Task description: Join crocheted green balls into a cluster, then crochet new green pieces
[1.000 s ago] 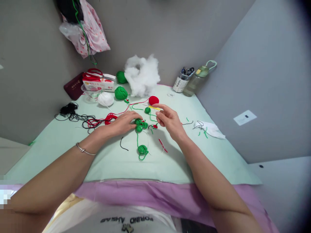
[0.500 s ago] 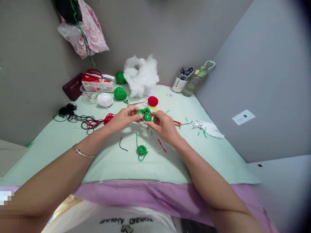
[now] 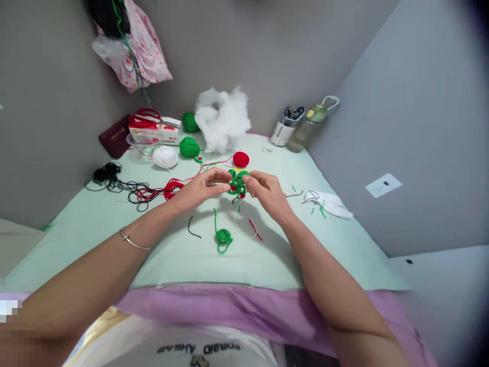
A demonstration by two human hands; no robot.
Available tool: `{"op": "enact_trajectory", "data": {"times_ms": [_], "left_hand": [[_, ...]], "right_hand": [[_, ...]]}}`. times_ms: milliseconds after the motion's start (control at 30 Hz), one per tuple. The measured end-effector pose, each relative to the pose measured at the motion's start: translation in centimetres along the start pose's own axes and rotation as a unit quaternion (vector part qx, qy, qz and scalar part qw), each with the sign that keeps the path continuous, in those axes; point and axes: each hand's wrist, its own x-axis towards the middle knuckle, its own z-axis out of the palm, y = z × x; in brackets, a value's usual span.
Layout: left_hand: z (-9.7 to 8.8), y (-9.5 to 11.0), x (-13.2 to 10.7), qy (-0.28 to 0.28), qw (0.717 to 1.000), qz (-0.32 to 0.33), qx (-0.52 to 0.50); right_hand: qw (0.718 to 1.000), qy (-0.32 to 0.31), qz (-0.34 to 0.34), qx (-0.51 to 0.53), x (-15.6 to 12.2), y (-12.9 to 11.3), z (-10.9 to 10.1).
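A small green crocheted piece [image 3: 237, 184] with round lobes and red bits is held up over the middle of the table. My right hand [image 3: 267, 193] pinches its right side between thumb and fingers. On the other side, the curved fingertips and thumb of my left hand [image 3: 204, 187] close on its left edge. Nearer to me lies a separate green crocheted ball [image 3: 223, 236] with a loose yarn tail. A white strand [image 3: 239, 227] loops on the table below the hands, beside a short red strand [image 3: 255, 229].
Behind my hands are a red yarn ball [image 3: 241, 159], green yarn balls [image 3: 189, 147], a white yarn ball [image 3: 165, 157] and fluffy white stuffing [image 3: 223, 120]. Red scissors [image 3: 147, 118] rest on a box. Tangled black yarn [image 3: 109, 176] lies left; a bottle [image 3: 311, 127] stands back right.
The green crocheted piece has been turned, so more red bits show. It has shifted slightly right, and my right hand now grips it near its upper right.
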Motion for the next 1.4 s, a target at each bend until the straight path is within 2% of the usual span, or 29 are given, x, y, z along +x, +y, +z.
{"op": "enact_trajectory", "data": {"times_ms": [167, 300, 367, 467, 567, 733, 867, 1100, 1233, 1300, 1400], "left_hand": [[0.9, -0.6, -0.4, -0.036, 0.999, -0.017, -0.032], [1.3, -0.6, -0.7, -0.091, 0.990, -0.068, -0.077], [1.4, -0.4, -0.8, -0.095, 0.985, -0.096, -0.107], [1.3, -0.2, -0.7, -0.062, 0.980, -0.114, -0.153], [1.2, -0.2, -0.5, -0.026, 0.975, -0.106, -0.194], [1.1, -0.3, -0.2, 0.047, 0.966, -0.092, -0.237], [1.1, -0.1, -0.3, 0.054, 0.966, -0.083, -0.240], [1.0, -0.7, -0.3, 0.072, 0.979, -0.079, -0.172], [1.1, -1.0, -0.2, 0.116, 0.993, 0.004, -0.024], [1.3, -0.8, -0.3, 0.085, 0.995, 0.043, 0.007], [1.7, -0.8, -0.5, -0.021, 0.998, 0.039, -0.040]], "right_hand": [[1.000, -0.019, 0.005, 0.014, -0.1, -0.2, 0.1], [0.999, -0.026, 0.013, 0.041, -0.1, -0.2, 0.1], [0.998, -0.031, 0.015, 0.052, -0.1, -0.1, 0.0], [0.998, -0.032, 0.021, 0.058, 0.0, 0.0, -0.1], [0.998, -0.036, 0.023, 0.053, 0.0, 0.0, -0.2], [0.994, -0.106, 0.015, -0.013, -0.2, -0.1, -0.1], [0.997, -0.071, 0.019, -0.034, -0.3, 0.3, 0.1], [0.999, -0.009, -0.029, -0.010, -0.2, 0.2, 0.1], [0.999, 0.017, -0.027, 0.018, -0.3, -0.2, 0.0], [0.999, 0.010, -0.033, 0.026, -0.4, -0.2, 0.0], [0.998, 0.002, -0.044, 0.033, -0.5, -0.1, 0.1]]}}
